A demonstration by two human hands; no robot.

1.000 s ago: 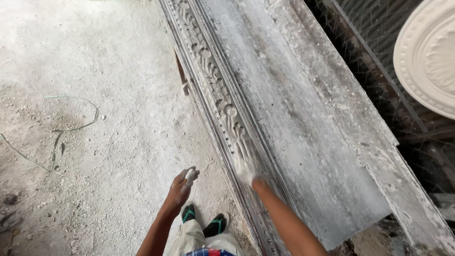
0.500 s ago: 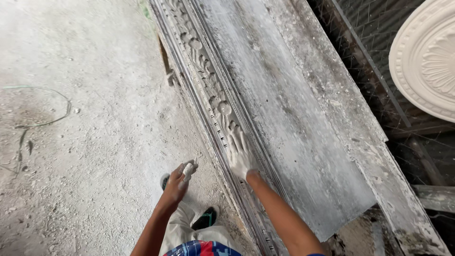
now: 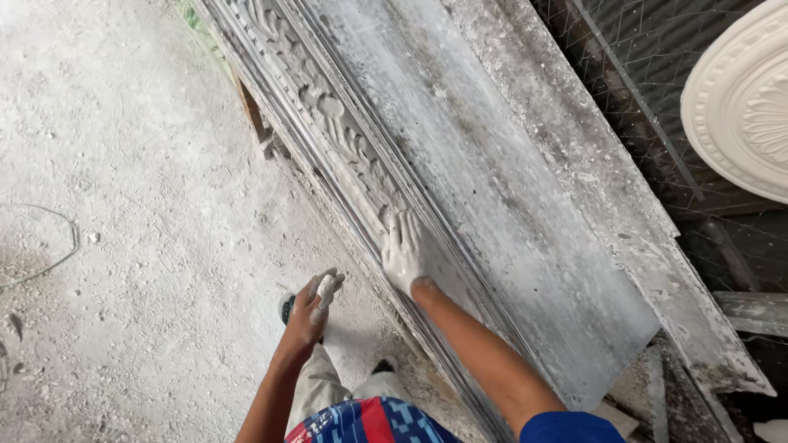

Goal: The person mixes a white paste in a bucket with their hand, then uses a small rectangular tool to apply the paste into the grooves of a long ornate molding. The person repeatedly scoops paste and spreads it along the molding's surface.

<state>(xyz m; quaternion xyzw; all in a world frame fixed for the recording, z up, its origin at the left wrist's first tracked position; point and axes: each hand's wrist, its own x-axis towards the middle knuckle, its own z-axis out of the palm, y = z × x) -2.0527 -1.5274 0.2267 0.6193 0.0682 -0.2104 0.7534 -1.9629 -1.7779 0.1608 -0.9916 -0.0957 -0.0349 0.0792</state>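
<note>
I see no packages, labels, signs or screens anywhere in my view; nothing of that kind shows here at all.

right hand [image 3: 405,254]: coated white with plaster, the forearm above it bare and brown
left hand [image 3: 312,308]: brown, with white plaster on the fingertips
cornice mould [image 3: 328,123]: grey, streaked white, with a raised band of leaf and scroll ornament
flat board [image 3: 492,189]: grey, dusted with white smears
ceiling rose [image 3: 739,107]: off-white, with radiating petal relief and ringed borders
floor [image 3: 131,205]: pale grey, speckled with white dust
shorts [image 3: 369,422]: patterned in blue, red and white
sleeve [image 3: 566,428]: plain blue
trousers [image 3: 320,390]: beige
</note>
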